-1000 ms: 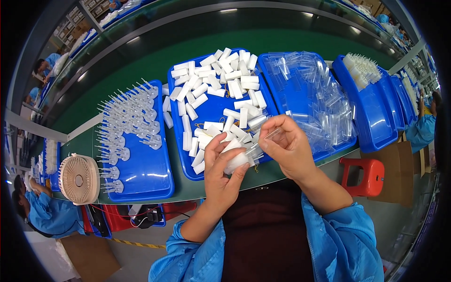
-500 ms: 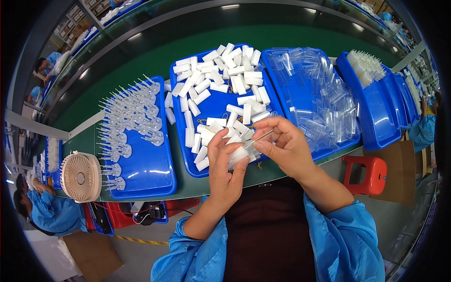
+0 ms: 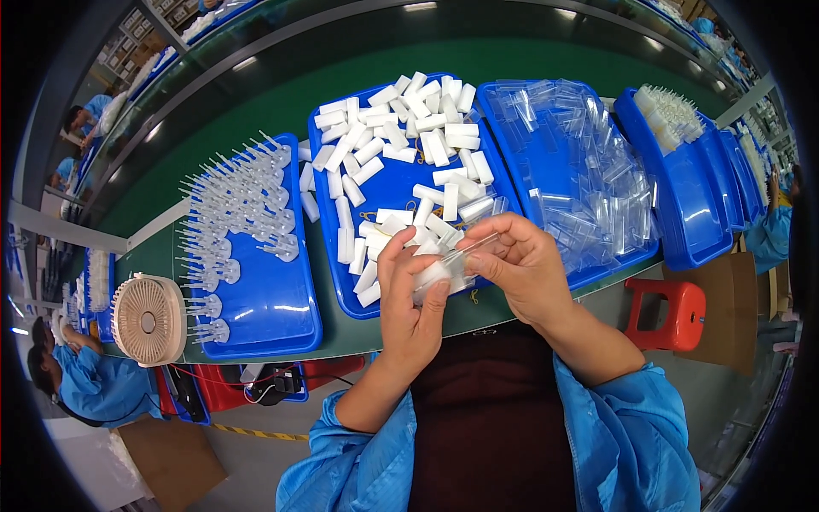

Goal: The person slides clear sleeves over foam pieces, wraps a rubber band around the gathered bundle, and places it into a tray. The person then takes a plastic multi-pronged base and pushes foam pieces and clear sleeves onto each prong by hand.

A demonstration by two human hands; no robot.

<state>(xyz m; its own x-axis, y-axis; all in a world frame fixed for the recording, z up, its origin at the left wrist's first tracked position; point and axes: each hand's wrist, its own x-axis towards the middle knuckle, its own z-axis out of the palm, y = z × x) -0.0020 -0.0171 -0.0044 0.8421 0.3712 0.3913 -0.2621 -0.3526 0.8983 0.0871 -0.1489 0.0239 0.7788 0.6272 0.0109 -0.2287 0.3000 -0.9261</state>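
Observation:
Above the near edge of the middle tray, my left hand (image 3: 411, 311) is closed around a white block (image 3: 432, 278). My right hand (image 3: 526, 271) pinches a clear plastic sleeve (image 3: 469, 250) between thumb and fingers. The sleeve's left end meets the block; whether the block is inside it I cannot tell. Beneath my hands lies a blue tray (image 3: 391, 186) with many white blocks and some small yellow chain-like pieces. A second blue tray (image 3: 546, 158), right of it, holds a heap of clear plastic sleeves.
Left, a blue tray (image 3: 264, 311) bears rows of pale pieces with upright stems, beside a beige fan (image 3: 148, 320). Stacked blue trays (image 3: 688, 205) stand at the right. A red stool (image 3: 678, 316) is below the green table's edge. People in blue work at both sides.
My right hand has shifted very slightly, and the clear sleeve has tilted a little at the block. My left hand keeps its grip; the whole view has moved slightly.

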